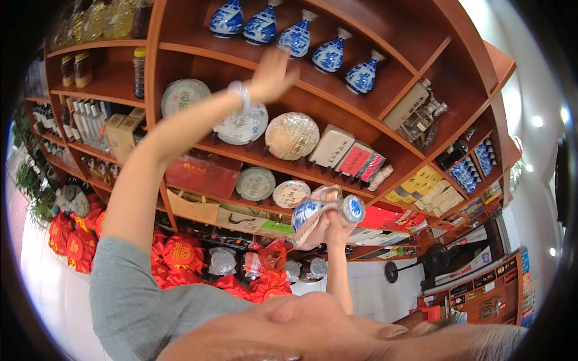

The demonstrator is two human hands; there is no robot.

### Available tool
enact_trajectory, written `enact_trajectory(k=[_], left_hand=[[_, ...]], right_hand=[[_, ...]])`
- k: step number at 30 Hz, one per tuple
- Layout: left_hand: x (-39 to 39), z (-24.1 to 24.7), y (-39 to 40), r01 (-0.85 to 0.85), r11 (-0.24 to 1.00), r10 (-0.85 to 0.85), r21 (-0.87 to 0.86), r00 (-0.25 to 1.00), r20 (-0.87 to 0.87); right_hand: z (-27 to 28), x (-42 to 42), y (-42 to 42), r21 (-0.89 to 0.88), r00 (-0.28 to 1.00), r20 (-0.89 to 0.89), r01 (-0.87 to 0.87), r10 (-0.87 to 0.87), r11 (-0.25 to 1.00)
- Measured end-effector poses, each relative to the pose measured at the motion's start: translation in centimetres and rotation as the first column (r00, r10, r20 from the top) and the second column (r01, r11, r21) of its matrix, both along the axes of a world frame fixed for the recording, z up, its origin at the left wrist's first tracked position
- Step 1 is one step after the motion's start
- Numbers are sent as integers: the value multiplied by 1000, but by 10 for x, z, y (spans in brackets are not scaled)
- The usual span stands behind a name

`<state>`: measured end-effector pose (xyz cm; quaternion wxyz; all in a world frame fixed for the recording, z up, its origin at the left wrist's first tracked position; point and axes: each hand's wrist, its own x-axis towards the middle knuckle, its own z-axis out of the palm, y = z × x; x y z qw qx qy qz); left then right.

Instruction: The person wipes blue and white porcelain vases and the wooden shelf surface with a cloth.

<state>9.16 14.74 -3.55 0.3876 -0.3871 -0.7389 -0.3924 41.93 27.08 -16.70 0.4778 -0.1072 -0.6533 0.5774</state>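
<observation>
My left hand (272,79), blurred and with a pale bracelet on the wrist, is raised at the upper shelf with its thumb apart from the fingers. It overlaps the foot of the middle blue-and-white porcelain vase (295,38); whether it touches is unclear. Vases stand on either side, one to the left (260,25) and one to the right (328,54). Lower down, my right hand (337,228) grips a tilted blue-and-white porcelain vase (305,214) together with a pinkish cloth (314,232). The cloth partly hides this vase.
Wrapped tea cakes (292,136) and boxes (333,145) line the wooden shelves (271,72) below the vases. Jars with red cloth covers (183,250) crowd the floor beneath. A bottle in a clear wrapper (422,126) occupies the right compartment. Farther right is a black fan (392,272).
</observation>
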Motion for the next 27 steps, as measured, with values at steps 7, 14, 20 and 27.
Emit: enact_trajectory(k=[7,14,20,27], left_hand=[[185,-194,-66,513,833,-552,207,750,364],[281,-245,-89,89,646,-460,758,-747,480],[313,-248,-94,-240,520,-631,820,-755,180],[314,-259,-107,67,353,-689,933,-657,307]], right_hand=[[-79,39,-18,-95,970,157,-170,183,981],[-71,49,-60,-210,880,59,-451,472,867],[-65,47,-64,-180,837,89,-519,539,836],[-54,46,-55,-326,819,60,-524,571,787]])
